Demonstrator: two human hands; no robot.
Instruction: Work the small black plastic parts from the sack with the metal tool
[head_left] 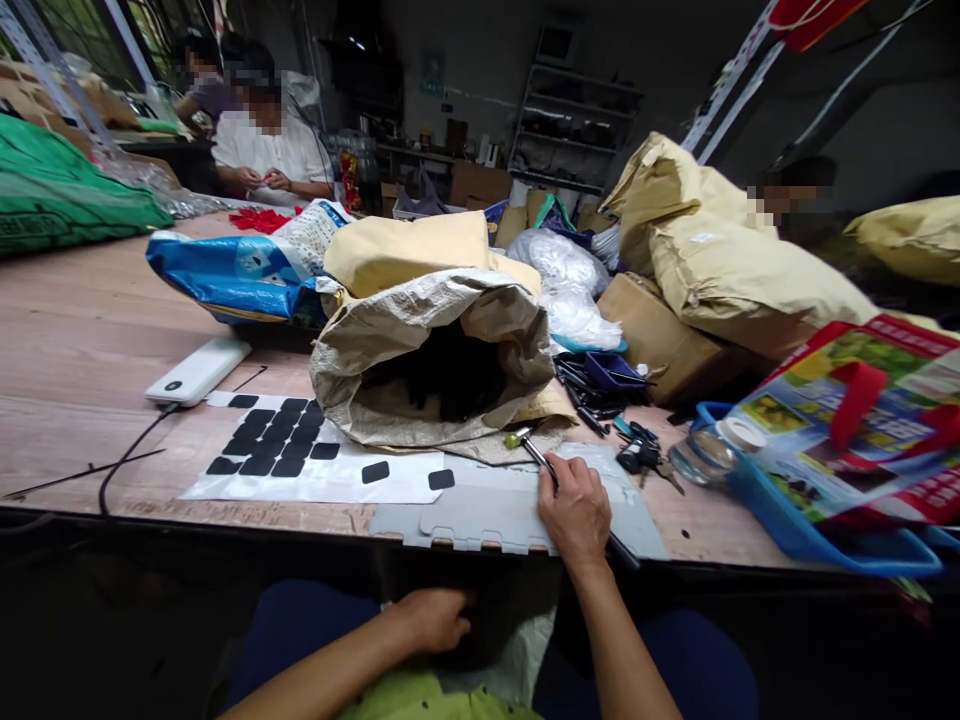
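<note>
My right hand (576, 508) is closed round the handle of a small hammer (534, 449). The hammer's brass-coloured head points away from me, and its black grip end shows past my wrist. Underneath lies a grey board (480, 510) at the table's front edge. Below that edge, over my lap, my left hand (435, 618) has its fingers curled in; shadow hides what they hold, if anything. Beyond the hammer an open woven sack (352, 385) lies on its side with dark pieces inside. A white sheet (315, 487) bearing several black rounded patches (274, 440) lies left of the board.
A white power bank (198, 370) with a cable is at the left. Keys (670, 476), black rod-like parts (589, 405), a clear jar (701, 455) and a blue tray (847, 550) stand right. Bulging sacks (750, 280) rise behind. A person in white (262, 155) sits across the table.
</note>
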